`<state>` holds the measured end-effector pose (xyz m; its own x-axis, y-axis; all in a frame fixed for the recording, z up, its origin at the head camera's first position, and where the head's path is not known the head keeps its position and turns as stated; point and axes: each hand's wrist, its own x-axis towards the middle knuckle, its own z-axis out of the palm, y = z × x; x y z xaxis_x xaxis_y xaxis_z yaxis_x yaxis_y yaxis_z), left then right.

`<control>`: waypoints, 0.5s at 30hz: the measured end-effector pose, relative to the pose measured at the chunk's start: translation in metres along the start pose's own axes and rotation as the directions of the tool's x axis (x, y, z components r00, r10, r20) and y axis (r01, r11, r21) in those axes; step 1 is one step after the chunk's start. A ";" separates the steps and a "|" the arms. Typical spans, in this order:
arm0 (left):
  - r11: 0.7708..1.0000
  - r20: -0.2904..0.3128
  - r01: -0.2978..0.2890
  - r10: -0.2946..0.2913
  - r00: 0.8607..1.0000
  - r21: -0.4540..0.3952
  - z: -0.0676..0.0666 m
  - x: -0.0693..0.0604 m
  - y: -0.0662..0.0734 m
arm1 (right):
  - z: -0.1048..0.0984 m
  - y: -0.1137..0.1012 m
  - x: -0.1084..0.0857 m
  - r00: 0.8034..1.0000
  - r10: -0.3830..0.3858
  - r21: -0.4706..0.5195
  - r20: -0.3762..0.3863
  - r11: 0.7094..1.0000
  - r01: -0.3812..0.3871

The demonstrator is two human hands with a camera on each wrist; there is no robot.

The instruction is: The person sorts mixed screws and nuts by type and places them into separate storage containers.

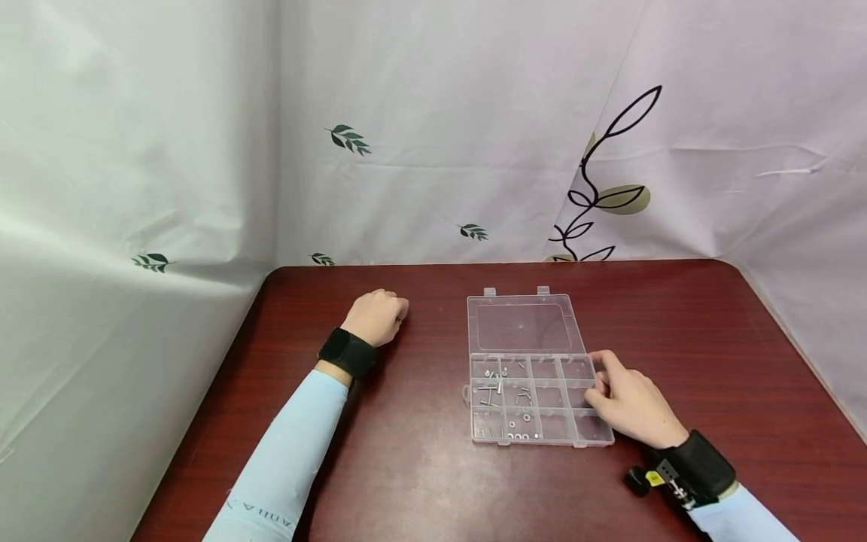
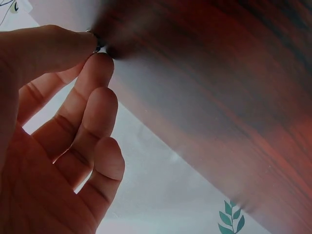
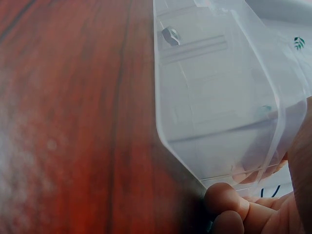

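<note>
A clear plastic compartment box point(image 1: 567, 444) lies on the table with its lid point(image 1: 521, 324) folded back flat. Screws point(image 1: 499, 388) and nuts point(image 1: 526, 417) are spread over its left and middle compartments. My right hand point(image 1: 633, 403) grips the box's right side, the thumb over the edge; in the right wrist view, fingertips point(image 3: 223, 199) touch the box's lower corner. Left of the box, my left hand point(image 1: 375, 316) is at the tabletop. Between its thumb and index finger it pinches a small dark metal piece point(image 2: 99, 45), mostly hidden, so its kind cannot be told.
The dark red wooden table point(image 1: 406, 467) ends at a white leaf-patterned curtain point(image 1: 420, 188) at the back and sides. A small latch tab point(image 1: 466, 394) sticks out from the box's left side. Black bands point(image 1: 347, 352) are on both wrists.
</note>
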<state>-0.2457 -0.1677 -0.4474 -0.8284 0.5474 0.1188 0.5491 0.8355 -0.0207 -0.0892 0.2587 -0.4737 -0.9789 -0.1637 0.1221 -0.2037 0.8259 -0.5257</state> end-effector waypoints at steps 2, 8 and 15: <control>1.000 -0.005 -0.005 0.005 1.000 -0.001 0.001 0.000 0.000 | 0.000 0.000 0.000 1.000 0.000 0.000 0.001 1.000 0.000; 1.000 -0.006 -0.006 0.006 1.000 -0.025 0.003 0.002 0.002 | -0.001 -0.001 0.000 1.000 -0.001 0.003 0.001 1.000 0.001; 0.997 0.011 0.002 -0.001 1.000 -0.077 0.004 0.002 0.005 | 0.000 -0.001 0.000 1.000 -0.013 -0.005 -0.016 1.000 0.013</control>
<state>-0.2446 -0.1621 -0.4512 -0.8301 0.5471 0.1082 0.5545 0.8303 0.0558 -0.0890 0.2582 -0.4733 -0.9758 -0.1662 0.1422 -0.2165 0.8263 -0.5199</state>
